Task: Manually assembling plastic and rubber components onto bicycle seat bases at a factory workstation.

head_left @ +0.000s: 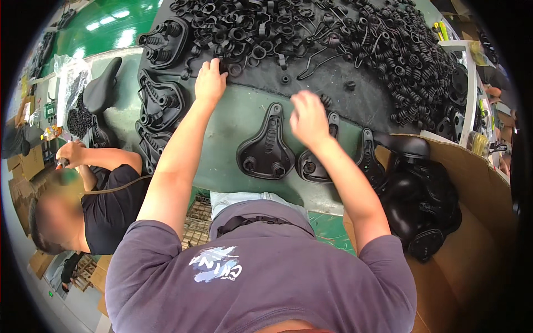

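Observation:
My left hand (210,81) reaches to the near edge of a heap of black plastic ring clamps (258,53); its fingers are bent and slightly apart, with nothing visible in them. My right hand (308,117) is over the nose of a black bicycle saddle (315,167) lying underside up. Its fingers are curled and slightly blurred, hiding whatever they hold. A small black coil spring (326,101) shows beside them. Between my arms another upturned saddle (266,145) lies on the green bench (216,161), its nose pointing away from me. One more saddle (368,158) lies right of my right forearm.
Black springs (413,77) and bent wire parts (325,55) heap up at the back right. Several upturned saddles (161,100) line the left. A cardboard box (477,194) holds finished-looking saddles (422,200) at the right. A co-worker (114,205) holds a hosed tool at the left.

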### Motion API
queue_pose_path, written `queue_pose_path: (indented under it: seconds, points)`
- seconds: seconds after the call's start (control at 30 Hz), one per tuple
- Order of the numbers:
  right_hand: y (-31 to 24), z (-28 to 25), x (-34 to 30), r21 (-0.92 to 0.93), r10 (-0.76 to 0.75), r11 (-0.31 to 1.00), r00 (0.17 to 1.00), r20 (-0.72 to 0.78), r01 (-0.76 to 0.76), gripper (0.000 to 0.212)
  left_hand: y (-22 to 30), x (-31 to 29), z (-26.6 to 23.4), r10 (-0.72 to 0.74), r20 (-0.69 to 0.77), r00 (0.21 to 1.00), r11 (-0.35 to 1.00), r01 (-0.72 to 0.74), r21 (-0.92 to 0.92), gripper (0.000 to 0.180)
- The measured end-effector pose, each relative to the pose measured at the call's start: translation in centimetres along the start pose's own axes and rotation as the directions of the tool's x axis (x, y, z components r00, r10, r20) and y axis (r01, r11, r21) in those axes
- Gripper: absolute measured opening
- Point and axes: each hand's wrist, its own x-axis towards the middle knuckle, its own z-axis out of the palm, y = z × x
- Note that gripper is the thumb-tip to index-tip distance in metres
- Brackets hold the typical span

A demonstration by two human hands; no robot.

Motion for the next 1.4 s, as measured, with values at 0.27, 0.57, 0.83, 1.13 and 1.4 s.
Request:
queue_pose_path:
  seconds: [0.27,0.57,0.83,1.13,1.4]
  points:
    - [8.4,3.0,8.1,-0.444,0.043,0.893,0.972,0.232,0.066,0.029,0.0,-8.3,-1.2,0.22,0.038,0.975,0.949,-0.205,-0.24,0.021]
    - [5.9,-7.5,5.7,0.007,0.161,0.986,0.947,-0.277,-0.166,0.02,-2.3,-17.9,-3.4,0.045,0.116,0.992,0.957,-0.009,-0.29,0.023]
    - [2.7,-18.1,-4.7,0.603,0.597,0.671,0.797,-0.093,-0.432,0.023,-4.5,-24.0,-1.0,-0.351,0.471,0.809,0.25,0.565,-0.786,0.023]
    - [6.3,-10.5,-13.1,0.427,0.553,0.689,0.805,0.214,-0.586,0.039,-5.3,-25.8,-2.0,-0.373,0.729,0.573,0.184,0.816,-0.548,0.037]
    - [-3.1,-6.5,-13.2,-0.256,0.696,0.713,0.701,0.155,-0.652,0.077,-2.7,-19.5,-5.4,0.536,0.131,0.834,0.831,-0.549,0.089,0.048]
